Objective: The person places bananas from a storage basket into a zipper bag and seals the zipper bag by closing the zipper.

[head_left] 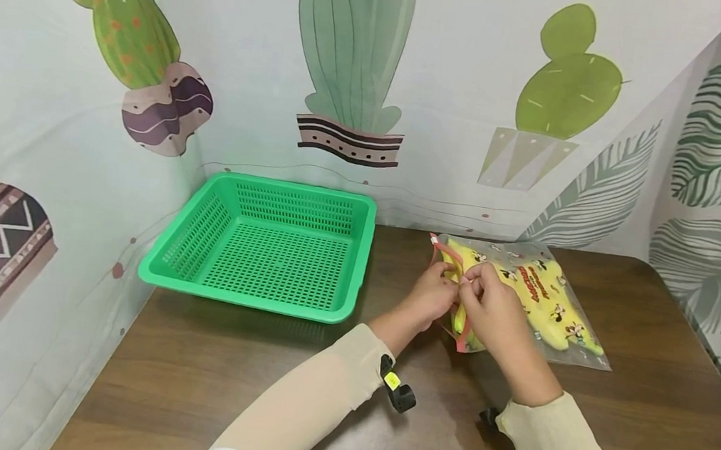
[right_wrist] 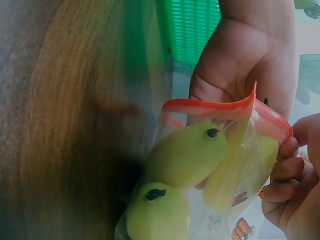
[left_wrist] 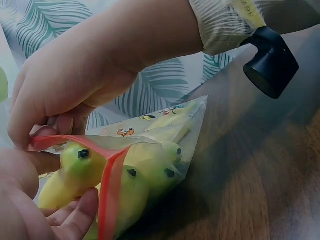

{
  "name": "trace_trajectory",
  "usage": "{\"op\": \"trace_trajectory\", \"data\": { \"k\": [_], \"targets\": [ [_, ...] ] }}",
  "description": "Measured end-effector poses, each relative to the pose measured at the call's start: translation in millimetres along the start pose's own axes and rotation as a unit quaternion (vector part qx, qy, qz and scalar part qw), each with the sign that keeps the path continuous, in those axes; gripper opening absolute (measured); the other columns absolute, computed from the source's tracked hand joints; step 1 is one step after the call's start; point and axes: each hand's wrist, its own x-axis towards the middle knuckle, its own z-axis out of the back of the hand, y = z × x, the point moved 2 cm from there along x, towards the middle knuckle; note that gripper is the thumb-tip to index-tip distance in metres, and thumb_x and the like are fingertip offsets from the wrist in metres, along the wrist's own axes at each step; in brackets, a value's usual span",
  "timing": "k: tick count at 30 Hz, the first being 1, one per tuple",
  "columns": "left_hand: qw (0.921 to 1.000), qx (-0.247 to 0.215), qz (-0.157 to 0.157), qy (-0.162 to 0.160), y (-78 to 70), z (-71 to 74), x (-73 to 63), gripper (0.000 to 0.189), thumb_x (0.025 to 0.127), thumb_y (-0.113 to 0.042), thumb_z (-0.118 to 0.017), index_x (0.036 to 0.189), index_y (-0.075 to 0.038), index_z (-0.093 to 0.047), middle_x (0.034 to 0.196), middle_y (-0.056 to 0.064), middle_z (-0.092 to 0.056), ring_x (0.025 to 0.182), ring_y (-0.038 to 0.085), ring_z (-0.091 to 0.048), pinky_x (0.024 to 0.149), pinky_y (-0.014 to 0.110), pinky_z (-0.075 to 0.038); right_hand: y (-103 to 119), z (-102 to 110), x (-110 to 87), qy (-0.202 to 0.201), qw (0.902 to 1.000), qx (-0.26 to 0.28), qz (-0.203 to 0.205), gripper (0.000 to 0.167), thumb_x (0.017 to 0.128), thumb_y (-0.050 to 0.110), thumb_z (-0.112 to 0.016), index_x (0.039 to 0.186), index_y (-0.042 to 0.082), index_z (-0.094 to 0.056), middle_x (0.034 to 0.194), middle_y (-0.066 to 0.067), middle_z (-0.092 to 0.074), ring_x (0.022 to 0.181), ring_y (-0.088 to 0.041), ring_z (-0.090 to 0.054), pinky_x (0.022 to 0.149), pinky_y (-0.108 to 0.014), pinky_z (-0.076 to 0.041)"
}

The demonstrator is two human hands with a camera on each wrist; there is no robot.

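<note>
A clear zip bag [head_left: 572, 343] with a red zip edge and printed cartoon figures lies on the table, holding several yellow-green bananas [right_wrist: 187, 155] with black tips. My left hand [head_left: 433, 296] reaches in at the bag's mouth. In the left wrist view, the thumb and fingers of that hand grip one banana [left_wrist: 75, 175] just inside the opening. Beside it, my right hand [head_left: 495, 308] pinches the red zip edge [right_wrist: 274, 117] between thumb and fingers. The mouth of the bag stands apart there. The far ends of the bananas show only through the printed plastic.
A green plastic basket [head_left: 366, 254] with a perforated bottom stands left of the bag, near the back wall. Both rest on a brown wooden table [head_left: 243, 386]. A cloth printed with cacti and leaves [head_left: 456, 83] hangs behind the table.
</note>
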Motion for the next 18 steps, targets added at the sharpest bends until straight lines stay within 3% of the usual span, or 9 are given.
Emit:
{"op": "trace_trajectory", "data": {
  "k": [7, 13, 18],
  "targets": [
    [0.9995, 0.027, -0.006, -0.013, 2.0, -0.7, 1.0, 0.045, 0.093, -0.006, -0.066, 0.136, -0.001, -0.054, 0.085, 0.004, -0.064, 0.064, 0.013, -0.059, 0.066, 0.034, -0.059, 0.8, -1.0, -0.3, -0.001, 1.0, 0.004, 0.008, 0.01, 0.101, 0.015, -0.052, 0.104, 0.007, -0.055, 0.066, -0.001, -0.053, 0.048, -0.011, -0.042, 0.048, -0.027, -0.036],
    [0.9999, 0.011, -0.003, 0.001, 4.3, 1.4, -3.1, 0.034, 0.093, -0.004, -0.067, 0.126, -0.002, -0.059, 0.083, 0.003, -0.059, 0.063, 0.014, -0.061, 0.07, 0.037, -0.062, 2.8, -1.0, -1.0, 0.0, 0.9999, 0.011, 0.012, 0.011, 0.102, 0.016, -0.051, 0.105, 0.007, -0.056, 0.067, -0.001, -0.055, 0.049, -0.008, -0.042, 0.05, -0.026, -0.036],
    [0.9992, 0.03, -0.004, 0.028, 6.6, 4.5, -8.2, 0.028, 0.094, -0.002, -0.061, 0.122, -0.002, -0.063, 0.079, 0.003, -0.06, 0.064, 0.014, -0.062, 0.07, 0.036, -0.062, 2.5, -1.8, -1.0, 0.001, 0.9999, 0.012, 0.013, 0.01, 0.103, 0.016, -0.051, 0.105, 0.008, -0.056, 0.069, -0.001, -0.056, 0.051, -0.007, -0.042, 0.052, -0.026, -0.037]
  ]
}}
